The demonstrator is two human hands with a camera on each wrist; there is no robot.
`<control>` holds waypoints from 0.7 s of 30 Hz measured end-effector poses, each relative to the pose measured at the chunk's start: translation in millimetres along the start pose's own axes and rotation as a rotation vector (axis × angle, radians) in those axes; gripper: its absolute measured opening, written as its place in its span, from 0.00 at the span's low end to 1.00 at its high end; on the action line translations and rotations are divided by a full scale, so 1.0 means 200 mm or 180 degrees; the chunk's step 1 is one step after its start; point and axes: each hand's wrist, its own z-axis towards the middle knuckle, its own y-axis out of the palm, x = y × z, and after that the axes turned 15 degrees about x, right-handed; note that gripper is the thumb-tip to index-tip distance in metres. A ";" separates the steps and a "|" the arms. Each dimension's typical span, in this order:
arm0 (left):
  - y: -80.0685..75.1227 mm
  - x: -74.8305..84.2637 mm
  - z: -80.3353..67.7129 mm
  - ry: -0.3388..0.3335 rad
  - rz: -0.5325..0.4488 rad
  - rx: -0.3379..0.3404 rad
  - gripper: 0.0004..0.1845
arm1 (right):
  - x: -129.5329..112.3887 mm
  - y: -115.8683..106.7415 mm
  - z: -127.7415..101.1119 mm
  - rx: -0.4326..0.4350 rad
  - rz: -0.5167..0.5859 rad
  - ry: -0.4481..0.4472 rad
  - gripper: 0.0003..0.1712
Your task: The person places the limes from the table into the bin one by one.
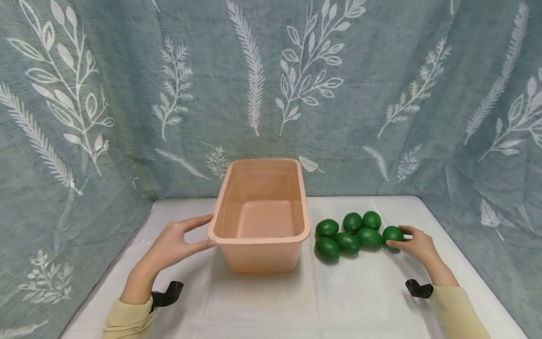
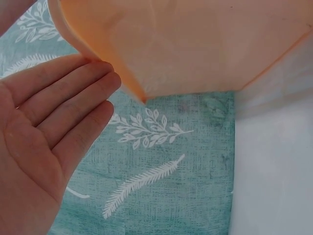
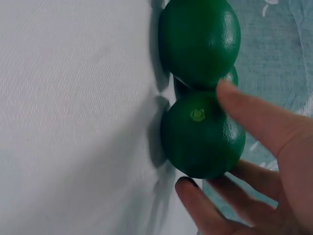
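A peach-coloured plastic tub (image 1: pixel 260 256) stands on the white table. My left hand (image 1: pixel 171 245) touches its left rim with thumb and fingertips; in the left wrist view the fingers (image 2: pixel 73 93) lie nearly straight against the edge. To the right of the tub, several glossy green limes (image 1: pixel 348 244) sit in a cluster. At the cluster's right end, my right hand (image 1: pixel 419 245) holds one lime (image 3: pixel 203 137) between thumb and fingers. That lime rests on or just over the cloth, close beside its neighbour (image 3: pixel 200 41); its pale stem scar shows.
A white cloth (image 1: pixel 262 306) covers the table. Behind and at both sides hangs a blue-green curtain (image 1: pixel 211 94) with white leaf prints. The tub's inside (image 1: pixel 267 219) shows only its bare floor and walls. Black wrist cameras (image 1: pixel 169 294) sit below both hands.
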 end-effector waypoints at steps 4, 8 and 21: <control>0.01 0.00 0.00 0.0042 -0.0039 0.0007 0.35 | 0.00 -0.01 0.00 -0.0017 -0.0022 0.0124 0.50; 0.00 0.00 0.00 0.0052 -0.0006 0.0008 0.35 | 0.00 0.00 0.01 -0.0060 0.0055 0.0288 0.50; -0.02 0.00 0.00 0.0009 -0.0023 -0.0015 0.36 | -0.06 0.02 0.02 -0.0109 0.0214 0.0579 0.54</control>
